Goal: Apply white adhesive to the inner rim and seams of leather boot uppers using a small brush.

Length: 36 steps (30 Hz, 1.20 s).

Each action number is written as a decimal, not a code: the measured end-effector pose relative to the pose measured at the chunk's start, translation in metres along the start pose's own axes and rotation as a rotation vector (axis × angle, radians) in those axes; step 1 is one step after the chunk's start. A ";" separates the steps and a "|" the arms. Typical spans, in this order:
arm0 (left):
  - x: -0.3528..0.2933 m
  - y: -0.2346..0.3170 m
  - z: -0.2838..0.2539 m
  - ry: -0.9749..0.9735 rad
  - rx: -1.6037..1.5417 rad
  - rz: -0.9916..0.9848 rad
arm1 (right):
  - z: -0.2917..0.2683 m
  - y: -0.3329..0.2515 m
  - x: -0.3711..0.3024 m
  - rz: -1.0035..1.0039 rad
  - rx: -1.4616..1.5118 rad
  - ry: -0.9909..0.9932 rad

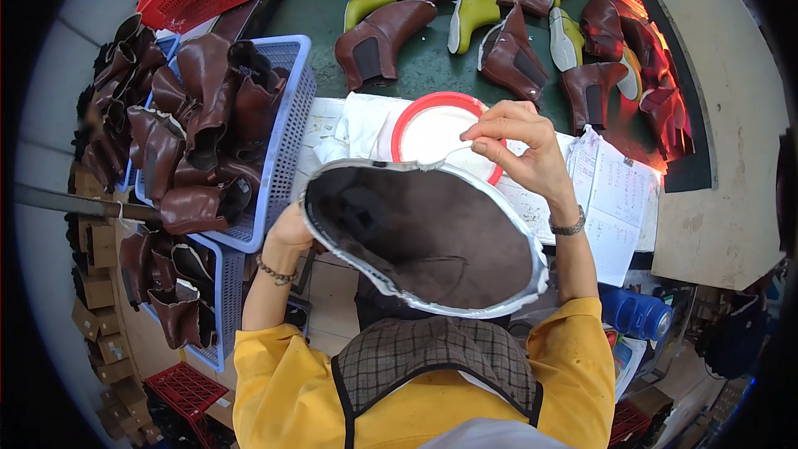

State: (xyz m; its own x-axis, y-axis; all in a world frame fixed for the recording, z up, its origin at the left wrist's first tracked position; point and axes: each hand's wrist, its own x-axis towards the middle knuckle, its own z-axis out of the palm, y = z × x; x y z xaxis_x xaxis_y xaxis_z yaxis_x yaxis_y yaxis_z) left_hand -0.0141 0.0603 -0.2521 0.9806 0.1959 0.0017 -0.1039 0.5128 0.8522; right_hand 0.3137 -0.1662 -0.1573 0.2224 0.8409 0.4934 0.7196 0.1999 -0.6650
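Can read no text or number, making out only small rows of handwriting (622, 185) on the white paper sheets (613, 237).

A wide green-topped table (312, 12) spreads from 11 to 1 o'clock, with a red glow (636, 0) on its right side towards 2 o'clock. A broad beige panel (736, 150) curves past 3 o'clock, a black strip (698, 150) along its inner edge. Pale floor tiles (332, 291) show at 7 o'clock. At 9 o'clock, a grey pole (75, 202) juts inward from the edge.
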 end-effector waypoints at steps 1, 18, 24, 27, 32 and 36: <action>0.011 0.006 0.019 -0.034 0.079 0.021 | 0.001 -0.001 0.002 -0.013 0.002 -0.022; 0.015 0.008 0.038 0.190 -0.095 -0.255 | -0.002 0.006 0.017 -0.137 0.019 -0.037; 0.002 0.030 0.046 0.594 -0.091 0.046 | -0.018 0.026 -0.051 0.209 0.042 0.213; 0.002 0.033 0.044 0.573 0.054 0.038 | -0.015 0.021 -0.068 0.248 0.105 0.280; 0.044 0.033 0.050 0.601 0.013 0.010 | -0.006 0.067 -0.093 0.570 0.441 0.589; 0.116 0.049 0.048 0.527 -0.082 0.186 | 0.019 0.122 -0.109 0.734 0.397 0.667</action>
State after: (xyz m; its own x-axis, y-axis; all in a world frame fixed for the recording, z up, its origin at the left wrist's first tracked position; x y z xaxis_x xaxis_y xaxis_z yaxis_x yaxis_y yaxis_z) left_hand 0.1026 0.0680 -0.1851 0.7311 0.6695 -0.1312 -0.3003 0.4885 0.8192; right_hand 0.3650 -0.2241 -0.3024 0.9158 0.4009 0.0252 0.0241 0.0077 -0.9997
